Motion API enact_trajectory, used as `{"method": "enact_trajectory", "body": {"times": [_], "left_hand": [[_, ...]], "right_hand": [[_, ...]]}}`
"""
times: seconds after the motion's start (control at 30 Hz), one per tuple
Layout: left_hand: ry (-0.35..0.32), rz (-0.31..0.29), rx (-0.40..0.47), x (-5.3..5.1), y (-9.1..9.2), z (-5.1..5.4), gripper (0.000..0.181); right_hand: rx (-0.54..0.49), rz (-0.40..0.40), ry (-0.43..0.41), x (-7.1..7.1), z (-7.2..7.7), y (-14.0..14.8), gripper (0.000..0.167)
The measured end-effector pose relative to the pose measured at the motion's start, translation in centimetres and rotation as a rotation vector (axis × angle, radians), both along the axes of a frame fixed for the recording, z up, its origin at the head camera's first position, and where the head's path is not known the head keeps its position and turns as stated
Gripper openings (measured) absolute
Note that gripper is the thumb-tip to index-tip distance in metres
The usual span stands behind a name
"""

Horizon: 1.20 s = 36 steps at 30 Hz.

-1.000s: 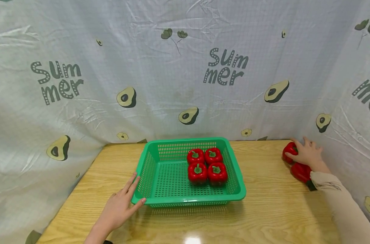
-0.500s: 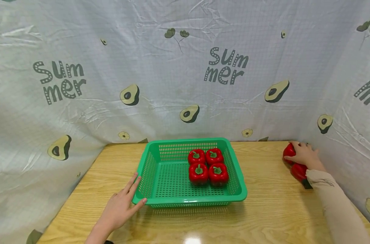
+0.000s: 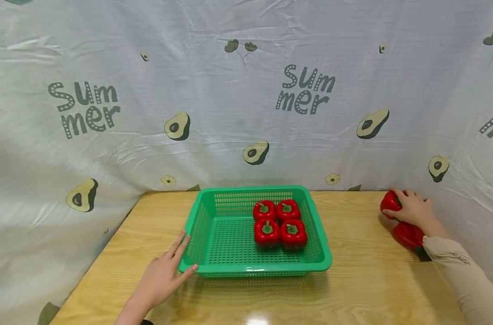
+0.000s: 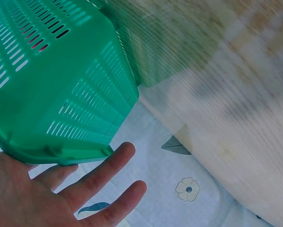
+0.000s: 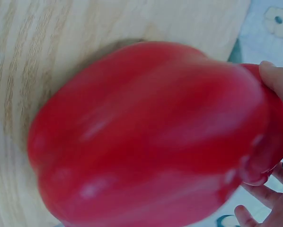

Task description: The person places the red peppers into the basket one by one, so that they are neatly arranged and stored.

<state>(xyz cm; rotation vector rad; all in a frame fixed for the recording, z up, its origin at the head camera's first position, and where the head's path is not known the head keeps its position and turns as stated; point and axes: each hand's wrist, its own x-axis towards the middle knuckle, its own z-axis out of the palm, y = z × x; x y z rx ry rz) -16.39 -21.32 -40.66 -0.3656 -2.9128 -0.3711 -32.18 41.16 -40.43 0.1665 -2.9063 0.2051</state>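
In the head view, my left hand (image 3: 159,277) rests with spread, straight fingers at the near left corner of the green plastic basket (image 3: 252,268); the left wrist view shows the fingers (image 4: 96,182) against its rim. Several red bell peppers (image 3: 267,234) stand stem up in the basket's right half. At the table's far right, my right hand (image 3: 418,211) grips a red bell pepper (image 3: 390,204) between thumb and fingers. A second red pepper (image 3: 407,235) lies on its side under the wrist, its dark stem toward me; it fills most of the right wrist view.
The wooden table (image 3: 360,289) carries everything. A pale curtain (image 3: 214,113) printed with avocados and lettering hangs along the back and both sides. The right hand is close to the curtain at the back right corner.
The right hand's fingers have come down and closed round the farther red bell pepper. The left hand keeps its place at the basket. The head view has shifted slightly.
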Motion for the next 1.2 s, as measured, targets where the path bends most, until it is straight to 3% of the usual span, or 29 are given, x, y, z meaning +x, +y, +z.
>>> {"method": "enact_trajectory", "body": {"times": [0.33, 0.7, 0.9, 1.2], "left_hand": [[0.007, -0.017, 0.013, -0.3, 0.1, -0.1, 0.069], [0.005, -0.013, 0.005, -0.2, 0.1, -0.1, 0.07], [-0.013, -0.011, 0.01, -0.2, 0.2, 0.1, 0.071], [0.006, -0.012, -0.005, -0.1, 0.1, 0.2, 0.071]], "right_hand": [[0.026, 0.094, 0.074, 2.0, 1.6, -2.6, 0.07], [0.074, 0.205, 0.2, 3.3, 3.1, -7.6, 0.071], [0.076, 0.315, 0.289, 3.8, 4.2, -10.7, 0.073], [0.091, 0.461, 0.3, 4.9, 6.3, -16.8, 0.081]]}}
